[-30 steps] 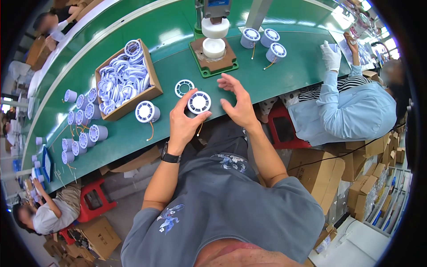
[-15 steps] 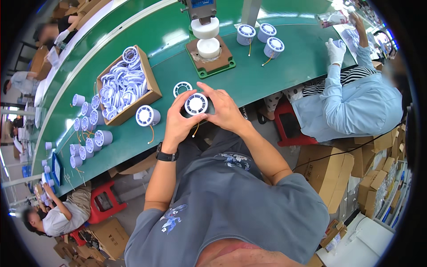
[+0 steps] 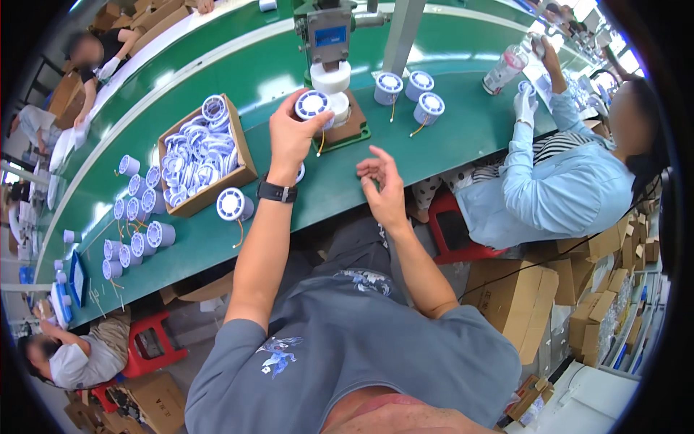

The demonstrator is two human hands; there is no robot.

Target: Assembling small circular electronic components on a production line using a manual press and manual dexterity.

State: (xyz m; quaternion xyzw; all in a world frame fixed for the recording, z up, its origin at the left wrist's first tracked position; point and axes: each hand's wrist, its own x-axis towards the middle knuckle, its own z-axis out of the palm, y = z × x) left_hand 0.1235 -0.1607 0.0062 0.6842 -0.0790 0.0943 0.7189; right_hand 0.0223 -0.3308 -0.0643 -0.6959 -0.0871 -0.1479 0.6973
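My left hand (image 3: 293,134) has carried the cylinder (image 3: 314,105) away from me, thumb and fingers wrapped around its side, bringing it close to the press (image 3: 330,40), just right of that hand. My right hand (image 3: 385,186) has come off it, empty, loosely half-open.

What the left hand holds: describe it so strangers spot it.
Find the press on the green bench. At its left side, the left hand grips a pale cylinder with a slotted round top and orange wire. Unlike the lookalikes on the bench, it is hand-held.
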